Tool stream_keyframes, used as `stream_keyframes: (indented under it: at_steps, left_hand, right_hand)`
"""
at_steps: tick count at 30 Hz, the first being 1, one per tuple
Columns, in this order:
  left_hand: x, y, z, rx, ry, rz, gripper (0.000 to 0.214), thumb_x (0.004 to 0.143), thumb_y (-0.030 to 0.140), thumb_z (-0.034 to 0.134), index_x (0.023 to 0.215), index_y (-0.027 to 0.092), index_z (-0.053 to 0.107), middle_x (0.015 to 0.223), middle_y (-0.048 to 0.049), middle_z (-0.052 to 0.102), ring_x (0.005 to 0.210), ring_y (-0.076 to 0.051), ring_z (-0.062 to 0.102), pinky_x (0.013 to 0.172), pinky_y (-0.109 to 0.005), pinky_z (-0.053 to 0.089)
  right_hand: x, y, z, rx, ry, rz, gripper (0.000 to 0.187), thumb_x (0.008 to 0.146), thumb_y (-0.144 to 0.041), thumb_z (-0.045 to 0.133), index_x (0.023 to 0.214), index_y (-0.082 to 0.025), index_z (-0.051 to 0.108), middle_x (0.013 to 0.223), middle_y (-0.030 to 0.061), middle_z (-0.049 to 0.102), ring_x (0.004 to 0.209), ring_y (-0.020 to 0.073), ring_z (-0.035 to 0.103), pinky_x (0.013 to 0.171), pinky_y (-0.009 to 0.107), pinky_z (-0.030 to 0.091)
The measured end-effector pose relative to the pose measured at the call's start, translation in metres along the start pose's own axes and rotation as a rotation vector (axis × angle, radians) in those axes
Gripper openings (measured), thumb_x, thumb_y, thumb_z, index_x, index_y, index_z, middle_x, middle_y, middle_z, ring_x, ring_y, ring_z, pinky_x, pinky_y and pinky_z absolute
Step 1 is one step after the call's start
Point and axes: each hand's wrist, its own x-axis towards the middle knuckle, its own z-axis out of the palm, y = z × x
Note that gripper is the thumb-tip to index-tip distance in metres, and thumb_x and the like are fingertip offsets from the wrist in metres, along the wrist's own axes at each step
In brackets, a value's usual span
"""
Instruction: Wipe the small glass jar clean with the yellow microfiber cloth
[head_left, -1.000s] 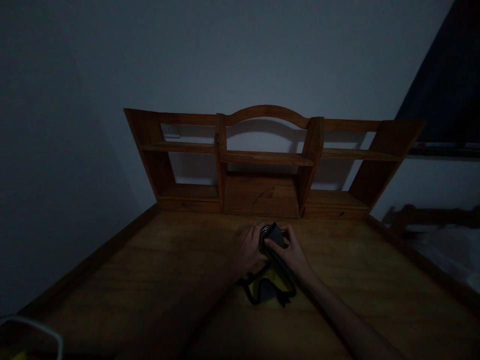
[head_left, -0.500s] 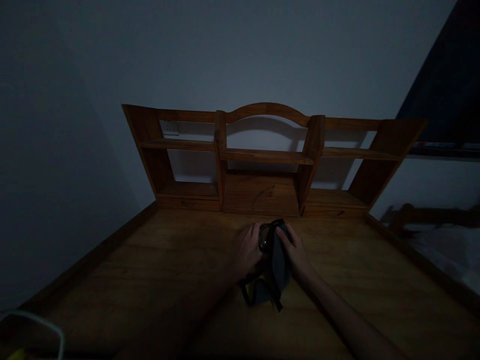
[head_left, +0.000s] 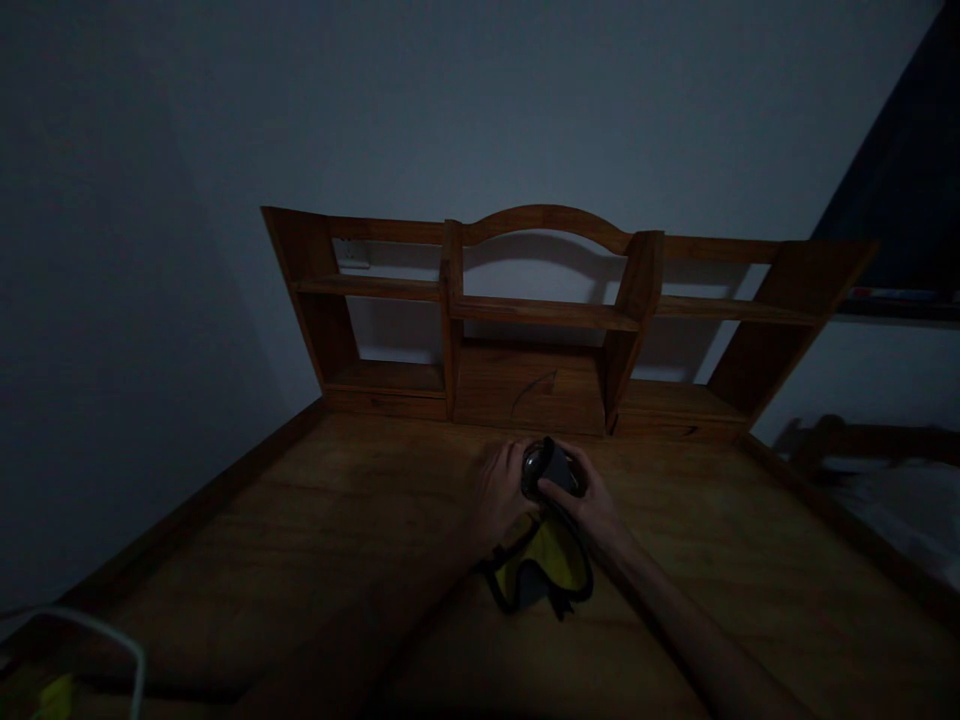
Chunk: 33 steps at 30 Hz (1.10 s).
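Note:
Over the middle of the wooden desk, both hands meet at a dark, glossy rounded object [head_left: 532,463]; the dim light hides its kind. My left hand [head_left: 499,495] curls its fingers around the left side of this object. My right hand [head_left: 592,500] grips the grey fabric flap [head_left: 556,468] of a pouch, its thumb pressed on the front, and holds it against the object. Below the hands the rest of the pouch [head_left: 562,555] hangs or lies spread, showing yellow lining with black edging. The fingertips behind the object are hidden.
A wooden shelf unit [head_left: 546,316] stands at the back of the desk [head_left: 360,500] against the wall. A pale cable [head_left: 112,630] and a yellow item [head_left: 56,695] are at the lower left. A wall socket [head_left: 354,258] shows behind the left shelf.
The pouch has spread open and shows more yellow lining. My right hand's thumb has moved left and down, and the grey flap is now folded against the glossy object.

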Motion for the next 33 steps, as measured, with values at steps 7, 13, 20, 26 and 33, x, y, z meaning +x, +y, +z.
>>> stream_keyframes:
  at_steps: [7, 13, 20, 26, 33]
  left_hand:
    - [-0.006, 0.009, -0.003, 0.087, -0.062, 0.171, 0.058, 0.084, 0.022, 0.055, 0.137, 0.018, 0.034, 0.133, -0.0108, 0.048, 0.121, -0.026, 0.046, 0.103, -0.041, 0.038]
    - [-0.006, 0.011, -0.007, 0.133, -0.069, 0.211, 0.052, 0.089, 0.012, 0.043, 0.139, 0.018, 0.032, 0.135, -0.0108, 0.047, 0.123, -0.024, 0.045, 0.104, -0.040, 0.036]
    - [-0.003, 0.015, -0.010, 0.007, -0.055, 0.095, 0.046, 0.088, 0.012, 0.047, 0.133, 0.020, 0.040, 0.127, -0.0091, 0.053, 0.118, -0.023, 0.049, 0.101, -0.039, 0.038]
    - [0.000, 0.012, -0.005, -0.093, 0.007, 0.010, 0.056, 0.077, 0.013, 0.061, 0.129, 0.023, 0.043, 0.124, -0.0056, 0.055, 0.115, -0.021, 0.050, 0.100, -0.036, 0.040]
    - [0.002, 0.008, -0.001, -0.232, 0.067, -0.054, 0.085, 0.060, 0.020, 0.080, 0.135, 0.025, 0.040, 0.130, -0.0052, 0.052, 0.120, -0.023, 0.048, 0.103, -0.039, 0.038]
  right_hand:
    - [-0.004, -0.004, 0.007, -0.156, 0.168, -0.072, 0.043, 0.072, -0.040, 0.077, 0.096, -0.022, 0.046, 0.095, 0.0021, 0.057, 0.089, 0.0190, 0.057, 0.079, 0.030, 0.047]
    - [-0.005, -0.008, 0.005, -0.200, 0.221, -0.054, 0.032, 0.083, -0.044, 0.066, 0.087, -0.021, 0.045, 0.077, -0.0016, 0.052, 0.070, 0.0149, 0.053, 0.061, 0.024, 0.044]
    - [0.002, -0.002, -0.001, -0.180, 0.228, -0.078, 0.026, 0.088, -0.044, 0.058, 0.084, -0.019, 0.053, 0.079, -0.0003, 0.052, 0.072, 0.0148, 0.050, 0.063, 0.023, 0.042]
    - [0.004, 0.006, -0.003, 0.054, 0.199, 0.051, 0.030, 0.085, -0.048, 0.061, 0.100, -0.022, 0.062, 0.096, 0.0030, 0.064, 0.088, 0.0206, 0.058, 0.075, 0.028, 0.048]
    - [0.004, 0.001, -0.003, 0.183, 0.141, 0.095, 0.036, 0.079, -0.044, 0.069, 0.108, -0.024, 0.065, 0.112, 0.0052, 0.066, 0.107, 0.0270, 0.059, 0.091, 0.039, 0.048]
